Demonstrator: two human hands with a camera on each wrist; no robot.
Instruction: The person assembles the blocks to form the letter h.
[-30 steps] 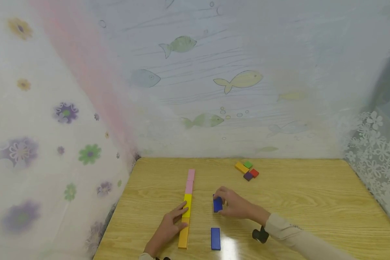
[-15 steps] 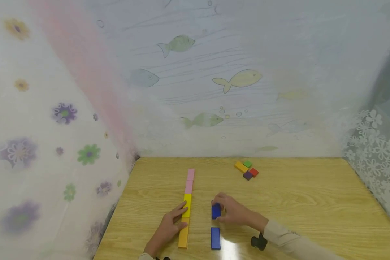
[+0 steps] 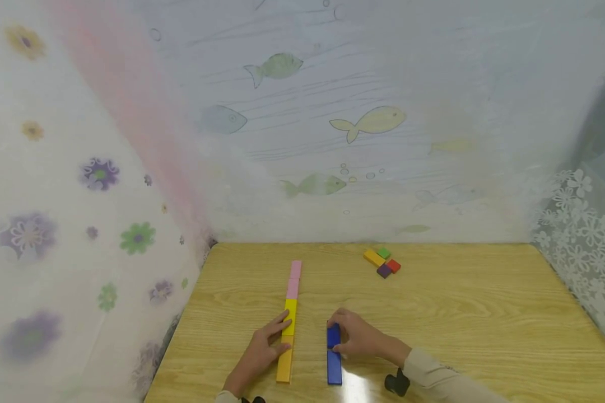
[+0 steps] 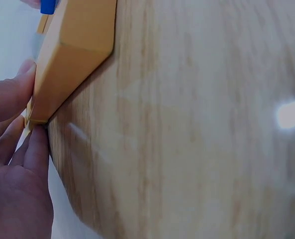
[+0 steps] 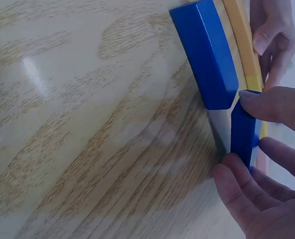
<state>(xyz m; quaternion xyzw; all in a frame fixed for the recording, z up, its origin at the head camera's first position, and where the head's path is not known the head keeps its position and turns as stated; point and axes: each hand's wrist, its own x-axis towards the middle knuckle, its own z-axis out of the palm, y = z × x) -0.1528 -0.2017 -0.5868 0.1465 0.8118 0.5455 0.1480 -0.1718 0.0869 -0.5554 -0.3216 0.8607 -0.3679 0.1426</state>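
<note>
My right hand pinches a blue block between thumb and fingers, just beyond a second blue block lying flat. The near end of the held block sits right at the far end of the other one; the right wrist view shows the held block angled slightly against it. To the left, a straight row runs away from me: an orange block, a yellow block and two pink blocks. My left hand rests against this row, its fingers on the yellow block and its thumb on the orange.
Toward the table's back lie an orange block, a green block, a red block and a purple block, clustered together. Fish-printed fabric hangs along the back edge of the wooden table.
My right hand has drawn its blue block toward me, shrinking the gap to the nearer blue block until their ends meet in the head view. The left hand has stayed put.
</note>
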